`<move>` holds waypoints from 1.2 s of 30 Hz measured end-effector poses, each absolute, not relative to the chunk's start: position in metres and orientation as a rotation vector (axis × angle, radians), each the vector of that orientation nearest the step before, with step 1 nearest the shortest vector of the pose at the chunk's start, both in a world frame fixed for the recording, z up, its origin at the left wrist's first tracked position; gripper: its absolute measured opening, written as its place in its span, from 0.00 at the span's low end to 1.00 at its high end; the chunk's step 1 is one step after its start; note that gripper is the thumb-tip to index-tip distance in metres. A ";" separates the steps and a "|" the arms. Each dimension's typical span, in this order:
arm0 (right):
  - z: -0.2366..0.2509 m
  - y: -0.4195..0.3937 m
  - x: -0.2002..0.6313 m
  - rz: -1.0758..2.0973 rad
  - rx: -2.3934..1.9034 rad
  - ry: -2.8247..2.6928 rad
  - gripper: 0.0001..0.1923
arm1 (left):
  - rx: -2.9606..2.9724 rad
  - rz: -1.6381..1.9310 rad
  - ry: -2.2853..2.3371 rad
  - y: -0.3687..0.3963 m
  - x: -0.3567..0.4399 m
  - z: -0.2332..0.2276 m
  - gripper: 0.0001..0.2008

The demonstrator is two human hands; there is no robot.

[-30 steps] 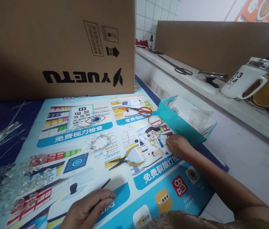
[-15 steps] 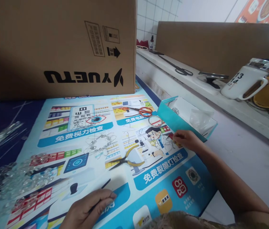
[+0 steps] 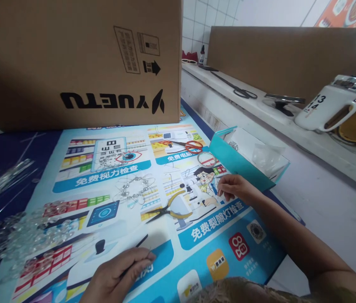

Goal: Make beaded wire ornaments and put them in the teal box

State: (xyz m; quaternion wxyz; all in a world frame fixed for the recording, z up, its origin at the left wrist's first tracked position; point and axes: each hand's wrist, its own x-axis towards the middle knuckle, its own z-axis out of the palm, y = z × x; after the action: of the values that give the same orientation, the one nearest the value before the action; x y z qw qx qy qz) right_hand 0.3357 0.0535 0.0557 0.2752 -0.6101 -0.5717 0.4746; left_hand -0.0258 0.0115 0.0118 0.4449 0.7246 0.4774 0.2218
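Note:
My left hand (image 3: 122,271) is closed in a pinch near the table's front edge. A tiny, thin tip shows at its fingertips, too small to name. My right hand (image 3: 233,187) hovers or rests over the printed sheet (image 3: 165,248), fingers pinched together; what they hold, if anything, I cannot make out. Between the hands lie yellow-handled pliers (image 3: 178,210), with their jaws pointing left. Behind them sits a ring of clear beads (image 3: 136,187) with thin wire loops around it. A round coil (image 3: 207,159) lies beyond my right hand, close to red-handled scissors (image 3: 193,146).
Loose clear beads (image 3: 35,240) spread over the left side, with thin clear strands (image 3: 4,181) behind them. A teal box (image 3: 243,162) holding plastic bags stands at the right. A large carton (image 3: 117,63) blocks the back. On the ledge are a white mug (image 3: 325,107) and black scissors (image 3: 243,92).
My right hand has moved left, away from the teal box and over the printed figure. The left hand keeps its pinch in nearly the same place. The view has shifted slightly.

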 end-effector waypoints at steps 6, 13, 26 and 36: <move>0.061 0.046 0.305 1.101 -1.678 -1.848 0.08 | 1.327 0.575 1.174 0.012 -0.016 0.018 0.12; 0.075 0.042 0.216 0.757 -1.374 -2.579 0.07 | 0.963 0.662 0.963 0.011 -0.010 0.022 0.09; 0.077 0.062 0.181 1.162 -1.087 -2.617 0.02 | 0.922 0.741 0.949 0.015 -0.019 0.015 0.10; 0.059 0.064 0.183 1.539 -0.981 -2.418 0.03 | 0.996 0.694 1.048 0.016 -0.020 0.016 0.11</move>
State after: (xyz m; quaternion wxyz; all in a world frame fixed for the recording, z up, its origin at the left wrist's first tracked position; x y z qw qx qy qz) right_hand 0.1831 0.0642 0.0594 0.0561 -0.3232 -0.7970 0.5071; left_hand -0.0202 0.0158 0.0160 0.6952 0.4464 0.4698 0.3109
